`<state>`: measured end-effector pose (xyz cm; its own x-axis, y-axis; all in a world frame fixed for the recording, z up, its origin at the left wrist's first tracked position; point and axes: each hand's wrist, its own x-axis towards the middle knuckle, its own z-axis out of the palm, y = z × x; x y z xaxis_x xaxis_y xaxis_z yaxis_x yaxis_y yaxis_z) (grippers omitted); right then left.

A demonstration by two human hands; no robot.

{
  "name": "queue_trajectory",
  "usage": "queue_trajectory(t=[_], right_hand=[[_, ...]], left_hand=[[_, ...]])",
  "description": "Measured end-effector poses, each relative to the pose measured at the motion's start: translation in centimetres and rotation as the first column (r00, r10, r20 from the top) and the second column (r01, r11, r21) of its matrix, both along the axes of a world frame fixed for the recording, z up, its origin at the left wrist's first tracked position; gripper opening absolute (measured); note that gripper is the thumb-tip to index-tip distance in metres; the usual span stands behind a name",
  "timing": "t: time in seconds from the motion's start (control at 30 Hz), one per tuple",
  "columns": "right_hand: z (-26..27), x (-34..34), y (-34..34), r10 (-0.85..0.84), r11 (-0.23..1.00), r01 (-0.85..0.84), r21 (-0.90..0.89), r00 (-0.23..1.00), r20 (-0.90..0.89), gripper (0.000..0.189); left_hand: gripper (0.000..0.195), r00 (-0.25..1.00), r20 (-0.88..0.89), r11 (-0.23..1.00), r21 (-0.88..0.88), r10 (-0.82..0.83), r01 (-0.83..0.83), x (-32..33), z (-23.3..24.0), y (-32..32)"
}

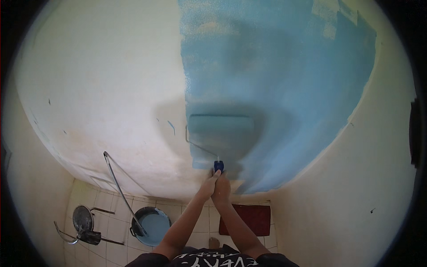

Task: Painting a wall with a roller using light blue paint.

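Observation:
Both of my hands are wrapped around the blue handle [219,166] of a paint roller, with my left hand [209,185] and my right hand [222,188] pressed together. The bent metal frame [202,147] runs up and left from the handle to the roller's left end. The wide roller sleeve [222,123], coated in blue paint, lies level against the wall, near the left edge of the blue painted area [283,83]. To its left the wall [116,73] is off-white, with a small blue smear beside the painted edge. My fingers hide the handle's lower part.
A black bucket [134,218] of light blue paint stands on the tiled floor [196,227]. From it a metal pole [118,183] leans on the wall. A metal-legged chair [83,218] is at left, a dark red mat [255,220] at right. Side walls flank both sides.

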<state>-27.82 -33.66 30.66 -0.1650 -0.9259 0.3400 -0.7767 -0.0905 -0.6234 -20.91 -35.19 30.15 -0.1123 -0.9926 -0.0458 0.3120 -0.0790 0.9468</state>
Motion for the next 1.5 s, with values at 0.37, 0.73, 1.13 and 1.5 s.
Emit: queue_trajectory(t=[0.37, 0.73, 1.13, 1.5], right_hand=[[14.5, 3.3, -5.4, -0.074, 0.982, 0.098, -0.158, 0.986, 0.151, 0.03], [-0.8, 2.8, -0.4, -0.077, 0.995, 0.068, 0.074, 0.988, 0.134, 0.029], [-12.4, 1.2, 4.9, -0.09, 0.916, 0.11, 0.385, 0.994, -0.069, 0.03], [-5.4, 2.1, 3.9, -0.14, 0.953, 0.112, 0.28, 0.987, 0.084, 0.032]], left_hand=[[0.035, 0.996, -0.02, 0.963, -0.252, 0.09, -0.092, 2.2, 13.1, -5.8], [0.048, 0.991, 0.124, 0.998, -0.051, 0.052, -0.046, 2.2, -3.8, -1.2], [0.037, 0.998, -0.068, 0.906, 0.422, -0.003, 0.032, 0.6, -14.6, 4.3], [0.041, 0.993, 0.081, 0.967, 0.248, -0.081, 0.058, 1.9, -7.6, 2.7]])
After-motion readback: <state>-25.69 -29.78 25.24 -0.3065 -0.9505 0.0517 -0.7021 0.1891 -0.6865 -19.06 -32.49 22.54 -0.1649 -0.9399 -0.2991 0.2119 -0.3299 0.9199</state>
